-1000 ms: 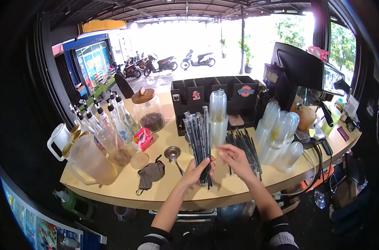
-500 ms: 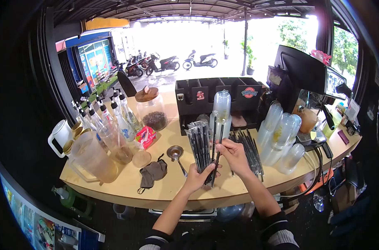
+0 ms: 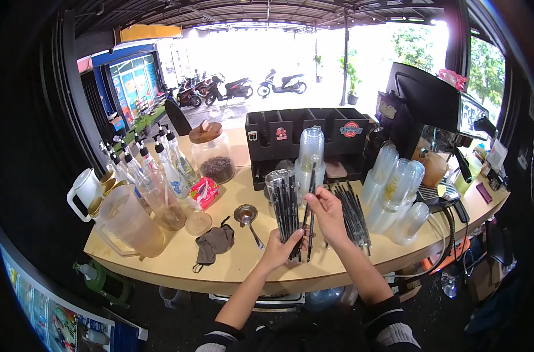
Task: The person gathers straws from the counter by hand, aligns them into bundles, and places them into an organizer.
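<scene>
A bundle of black straws in clear wrappers [image 3: 285,205] stands upright in my left hand [image 3: 283,249], whose fingers are wrapped round its lower part. My right hand [image 3: 329,216] pinches a black straw [image 3: 311,229] just right of the bundle; whether it is one straw or two I cannot tell. More wrapped black straws [image 3: 351,214] lie on the counter to the right of my right hand. Behind the hands rises a stack of clear plastic cups [image 3: 311,154].
On the wooden counter [image 3: 179,265] stand a plastic pitcher [image 3: 129,226], pump bottles [image 3: 172,170], a jar [image 3: 213,158], a ladle [image 3: 246,215] and a dark cloth mask [image 3: 214,245]. A black organizer [image 3: 267,132], more cups [image 3: 396,188] and a coffee machine [image 3: 422,97] are beyond.
My right hand has come from the loose straws' side to the bundle and closed on a straw. Since the middle frame, that straw has shifted slightly right, away from the bundle.
</scene>
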Action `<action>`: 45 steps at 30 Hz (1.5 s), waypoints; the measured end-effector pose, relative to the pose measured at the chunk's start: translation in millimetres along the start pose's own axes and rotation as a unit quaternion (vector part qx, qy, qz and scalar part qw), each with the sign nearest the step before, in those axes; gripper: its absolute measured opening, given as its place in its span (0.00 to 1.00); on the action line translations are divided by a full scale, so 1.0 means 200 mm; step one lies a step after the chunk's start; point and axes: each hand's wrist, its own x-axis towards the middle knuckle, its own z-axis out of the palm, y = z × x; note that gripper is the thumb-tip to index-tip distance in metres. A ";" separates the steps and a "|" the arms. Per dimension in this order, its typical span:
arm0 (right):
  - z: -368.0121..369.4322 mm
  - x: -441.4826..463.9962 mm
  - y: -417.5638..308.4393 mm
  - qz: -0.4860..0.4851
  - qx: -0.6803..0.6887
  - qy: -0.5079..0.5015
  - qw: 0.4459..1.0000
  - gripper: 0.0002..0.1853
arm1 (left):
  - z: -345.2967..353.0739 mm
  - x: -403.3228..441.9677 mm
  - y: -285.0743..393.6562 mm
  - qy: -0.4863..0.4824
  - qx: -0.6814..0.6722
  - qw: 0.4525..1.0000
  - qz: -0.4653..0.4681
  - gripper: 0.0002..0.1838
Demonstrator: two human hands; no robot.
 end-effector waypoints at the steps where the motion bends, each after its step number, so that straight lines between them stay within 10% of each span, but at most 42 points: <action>1: 0.00 0.01 0.01 -0.044 0.009 0.026 0.999 0.08 | 0.00 0.01 -0.01 0.020 -0.007 1.000 -0.004 0.13; 7: -0.03 0.00 -0.06 -0.033 0.166 0.078 0.983 0.06 | -0.03 0.05 -0.05 0.026 -0.025 0.999 0.018 0.17; 15: -0.01 0.00 -0.04 -0.055 -0.114 0.048 0.991 0.12 | -0.01 0.05 -0.01 -0.091 -0.021 0.995 -0.035 0.19; 17: 0.01 -0.02 -0.12 0.073 -0.034 0.042 0.996 0.10 | 0.00 0.04 -0.01 -0.076 -0.014 0.997 -0.031 0.18; 32: -0.01 0.01 -0.07 0.071 0.112 0.050 0.990 0.05 | 0.02 0.02 0.07 0.075 -0.018 0.997 0.019 0.13; 45: -0.02 0.07 -0.03 -0.093 0.032 0.099 0.990 0.12 | 0.00 0.01 0.03 0.078 -0.025 0.996 0.023 0.13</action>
